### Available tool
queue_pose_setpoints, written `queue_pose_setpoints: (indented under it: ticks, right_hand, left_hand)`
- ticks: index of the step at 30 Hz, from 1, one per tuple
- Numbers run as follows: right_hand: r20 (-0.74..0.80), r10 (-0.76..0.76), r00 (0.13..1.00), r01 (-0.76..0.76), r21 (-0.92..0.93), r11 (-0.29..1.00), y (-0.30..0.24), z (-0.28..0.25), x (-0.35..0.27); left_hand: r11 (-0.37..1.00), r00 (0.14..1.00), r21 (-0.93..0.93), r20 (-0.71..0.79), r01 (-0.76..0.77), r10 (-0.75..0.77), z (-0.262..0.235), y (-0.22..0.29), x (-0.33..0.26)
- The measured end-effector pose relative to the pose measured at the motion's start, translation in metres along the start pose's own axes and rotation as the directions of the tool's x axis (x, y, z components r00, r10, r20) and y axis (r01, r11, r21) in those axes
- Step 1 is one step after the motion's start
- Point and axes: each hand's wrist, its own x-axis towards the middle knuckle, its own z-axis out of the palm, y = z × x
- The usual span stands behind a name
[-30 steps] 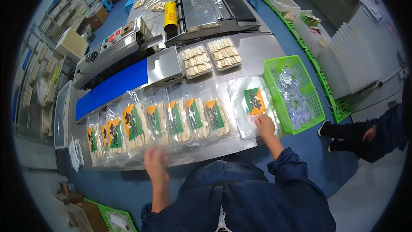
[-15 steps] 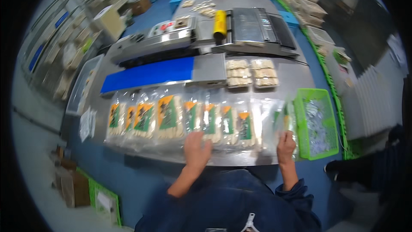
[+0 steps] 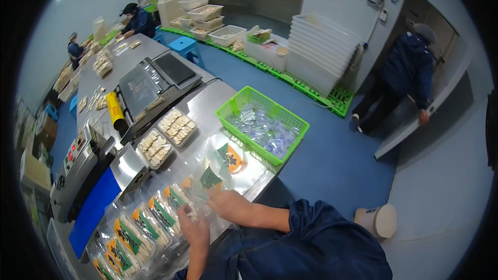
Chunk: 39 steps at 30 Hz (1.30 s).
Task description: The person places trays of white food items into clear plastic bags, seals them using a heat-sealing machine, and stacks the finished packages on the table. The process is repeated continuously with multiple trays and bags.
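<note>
My left hand (image 3: 194, 229) grips the near end of a filled clear bag (image 3: 179, 203) with a green and orange label, at the front edge of the steel table (image 3: 207, 108). My right hand (image 3: 227, 204), just to its right, pinches a crumpled clear bag (image 3: 210, 179) with the same label. Another labelled bag (image 3: 231, 158) lies flat beyond it. A row of several filled bags (image 3: 136, 234) runs off to my left along the table edge.
A green basket (image 3: 306, 125) of small sachets stands at the table's right end. Two trays of pale food pieces (image 3: 176, 125) (image 3: 154, 148) lie before a sealing machine (image 3: 150, 80). A white bucket (image 3: 377, 221) stands on the blue floor; a person (image 3: 404, 78) walks at the right.
The view has swung up and to the right, showing the room. Both hands have come together at the row's right end, onto the bags.
</note>
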Motion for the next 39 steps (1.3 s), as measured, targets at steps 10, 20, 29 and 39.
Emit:
queue_pose_setpoints:
  ticks: [10, 20, 29, 39]
  right_hand:
    - [0.125, -0.156, 0.98, 0.16, -0.021, 0.987, -0.02, -0.019, -0.019]
    - [-0.229, -0.116, 0.967, 0.156, 0.166, 0.974, -0.033, -0.034, 0.011]
    - [-0.098, -0.036, 0.995, 0.048, 0.127, 0.991, 0.098, 0.026, 0.116]
    - [-0.028, 0.172, 0.985, -0.174, -0.174, 0.969, 0.316, 0.088, 0.313]
  left_hand:
    - [0.975, 0.969, 0.131, 0.194, -0.177, 0.15, -0.017, 0.018, 0.004]
    - [0.886, 0.759, -0.453, -0.541, 0.101, -0.363, -0.104, -0.012, 0.008]
    - [0.912, 0.581, -0.349, -0.705, 0.217, -0.408, -0.126, -0.03, -0.032]
    - [0.797, 0.247, -0.41, -0.799, 0.443, -0.548, -0.124, 0.009, -0.046]
